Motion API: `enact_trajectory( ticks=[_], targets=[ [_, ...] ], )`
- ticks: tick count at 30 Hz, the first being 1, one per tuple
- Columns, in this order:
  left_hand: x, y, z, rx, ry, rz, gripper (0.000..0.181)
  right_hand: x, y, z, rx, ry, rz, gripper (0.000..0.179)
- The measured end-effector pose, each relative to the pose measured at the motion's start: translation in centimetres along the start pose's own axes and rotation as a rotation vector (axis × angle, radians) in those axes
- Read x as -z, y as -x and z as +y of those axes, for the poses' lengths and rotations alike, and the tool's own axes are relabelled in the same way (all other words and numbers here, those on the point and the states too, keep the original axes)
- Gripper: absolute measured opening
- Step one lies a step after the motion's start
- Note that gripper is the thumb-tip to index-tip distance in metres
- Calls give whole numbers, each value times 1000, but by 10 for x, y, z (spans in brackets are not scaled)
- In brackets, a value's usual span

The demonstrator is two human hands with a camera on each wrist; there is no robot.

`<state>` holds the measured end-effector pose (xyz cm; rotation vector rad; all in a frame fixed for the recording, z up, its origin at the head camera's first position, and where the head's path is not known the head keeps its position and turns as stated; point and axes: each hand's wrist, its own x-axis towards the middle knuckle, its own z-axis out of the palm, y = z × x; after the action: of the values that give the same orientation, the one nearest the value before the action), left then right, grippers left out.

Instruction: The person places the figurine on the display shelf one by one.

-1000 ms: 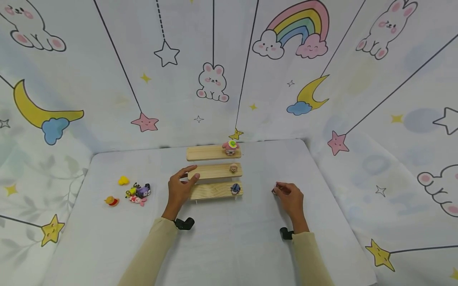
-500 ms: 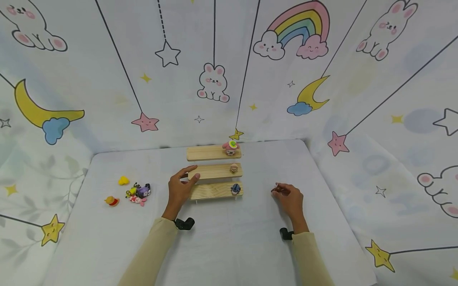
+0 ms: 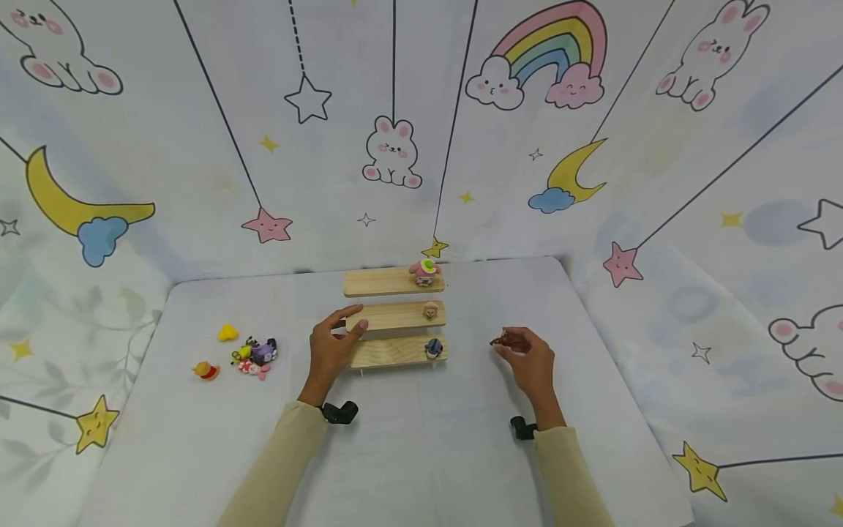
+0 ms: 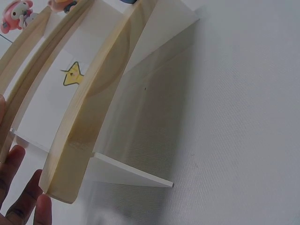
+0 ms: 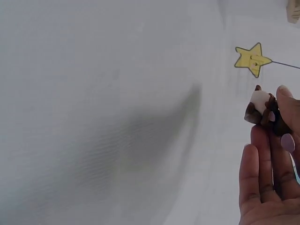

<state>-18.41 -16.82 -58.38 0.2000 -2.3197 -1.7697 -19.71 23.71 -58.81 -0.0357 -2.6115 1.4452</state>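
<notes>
At the left end of a three-tier wooden shelf (image 3: 388, 353), my left hand (image 3: 331, 353) grips the middle plank, thumb over its front edge and forefinger along the back. The left wrist view has those fingers (image 4: 32, 194) close by the plank ends. To the right of the shelf, my right hand (image 3: 535, 364) pinches a small brown and white toy figurine (image 5: 259, 104) between thumb and fingers. Part of that figurine is hidden by the thumb. On the right ends of the tiers stand a pink figurine (image 3: 424, 274), a tan one (image 3: 429, 311) and a dark blue one (image 3: 433, 348).
Left on the white table (image 3: 421, 454) lies a cluster of small figurines (image 3: 255, 356). Beside it are a yellow piece (image 3: 227, 333) and a red and yellow figurine (image 3: 206, 370). A cloth backdrop (image 3: 329, 176) with printed drawings rises behind the table and at its sides.
My right hand has moved slightly left and away from me, carrying the figurine, which now shows more clearly past the fingertips. The left hand has stayed at the shelf.
</notes>
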Motion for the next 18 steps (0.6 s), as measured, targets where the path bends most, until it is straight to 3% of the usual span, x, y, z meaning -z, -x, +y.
enact_trajectory(
  ticks=[18],
  targets=[
    [0, -2, -2, -2, -12, 4, 39, -3, -7, -43, 165, -29, 14, 33]
  ],
)
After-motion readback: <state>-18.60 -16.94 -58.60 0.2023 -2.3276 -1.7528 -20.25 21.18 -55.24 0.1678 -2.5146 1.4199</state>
